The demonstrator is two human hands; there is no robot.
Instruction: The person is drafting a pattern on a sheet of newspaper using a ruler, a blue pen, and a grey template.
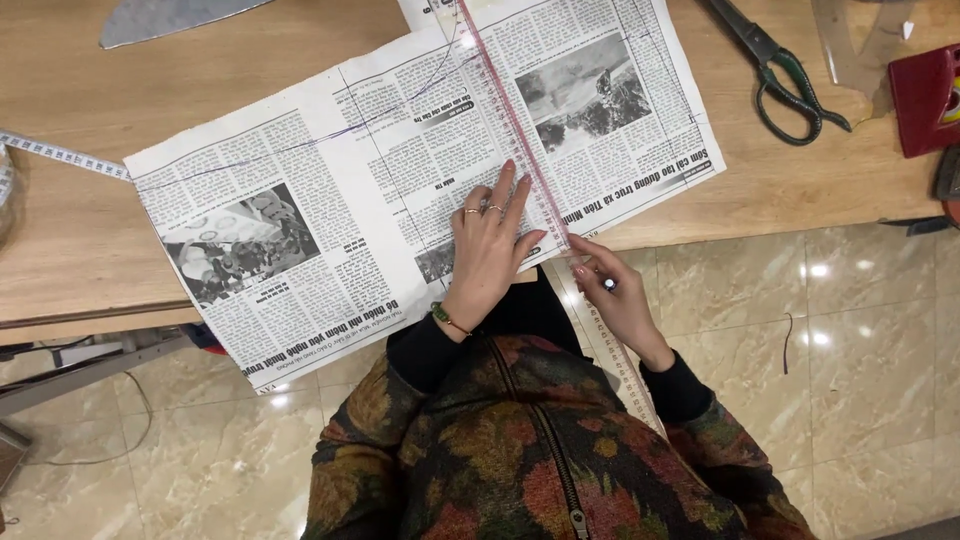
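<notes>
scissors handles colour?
Dark green handles on the scissors, lying on the table; head view shows them best.

Bright, even indoor light from overhead. Small hot glare spots on the glossy tiled floor (820,270) off the table's (70,230) near edge. Shadows soft and short under the newspaper (300,200) overhang. Focus sharp mid-frame; newsprint softens toward the far edge. Mild wide-angle bowing at the corners

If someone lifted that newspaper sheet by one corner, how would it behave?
The newspaper would probably droop, since it looks thin and overhangs the table edge. Likely light and easily torn. The left hand pressing the ruler suggests it slides readily.
</notes>
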